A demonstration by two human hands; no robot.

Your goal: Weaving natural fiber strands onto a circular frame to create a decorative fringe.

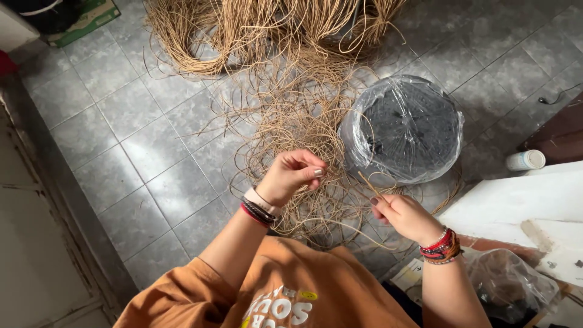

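Note:
My left hand (293, 175) is raised over a tangled pile of tan rattan strands (297, 130) on the tiled floor, its fingers curled and pinching a thin strand. My right hand (405, 215) pinches another part of a tan strand (368, 183) between thumb and fingers, the strand's end sticking up to the left. Both wrists wear several bead bracelets. Orange sleeves and shirt fill the bottom of the view.
A dark round woven item wrapped in clear plastic (405, 129) sits right of the pile. Thick rattan bundles (243, 27) lie at the top. A white block (516, 206), a white bottle (526, 160) and a plastic bag (510, 285) are at right.

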